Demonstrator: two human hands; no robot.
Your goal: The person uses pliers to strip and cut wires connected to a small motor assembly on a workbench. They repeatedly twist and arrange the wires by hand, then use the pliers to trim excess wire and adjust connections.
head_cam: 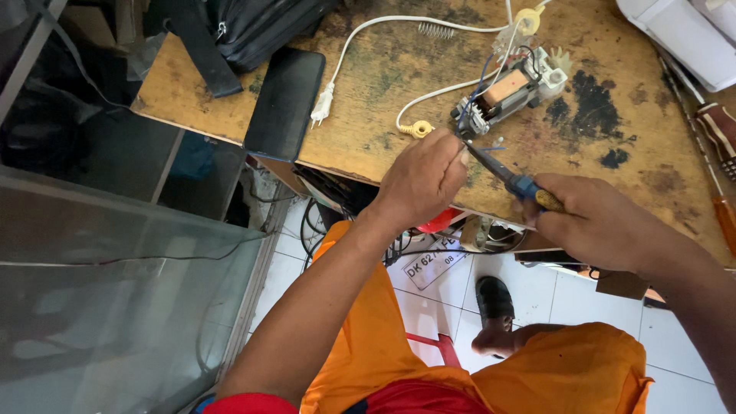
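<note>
Beside motor (510, 92), right hand (606, 226) grips pliers (502, 170) (blue-handled)

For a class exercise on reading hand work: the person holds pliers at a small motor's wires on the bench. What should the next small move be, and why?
Probably squeeze the pliers on the wire. Their tip already sits by the thin blue wires at the motor, with the right hand on the handles and the left hand pinching beside the tip.
</note>
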